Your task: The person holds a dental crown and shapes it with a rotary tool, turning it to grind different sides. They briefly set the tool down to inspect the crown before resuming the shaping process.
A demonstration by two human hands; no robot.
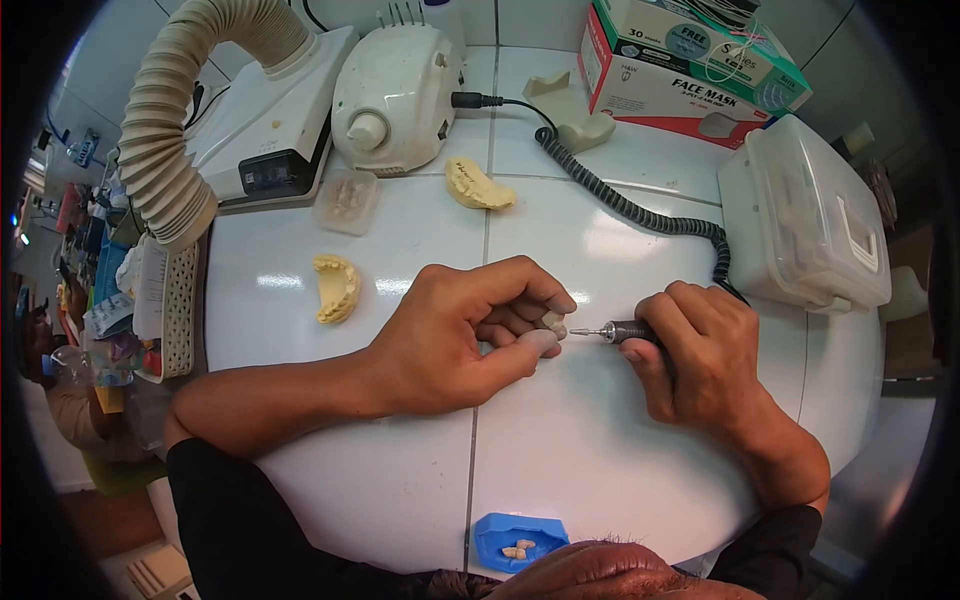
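At the middle of the tiled table, my left hand [465, 335] pinches a small pale tooth-shaped piece [553, 323] between thumb and fingers. My right hand [705, 350] is wrapped round a dark rotary handpiece [630, 331], whose thin metal bit points left and reaches the piece or nearly so; whether they touch is too small to tell. A yellowish dental cast [338, 289] lies to the left of my left hand, and another cast [477, 185] lies beyond it. Small tooth-coloured pieces [519, 549] rest in a blue tray [492, 535] near my body.
A white control box [393, 100] stands at the back, its coiled cord [640, 209] running right. Beside it are a device with a ribbed hose [160, 130] and a small clear box [347, 202]. Mask boxes [665, 85] and a lidded case [800, 220] stand right. A person [75, 400] is at far left.
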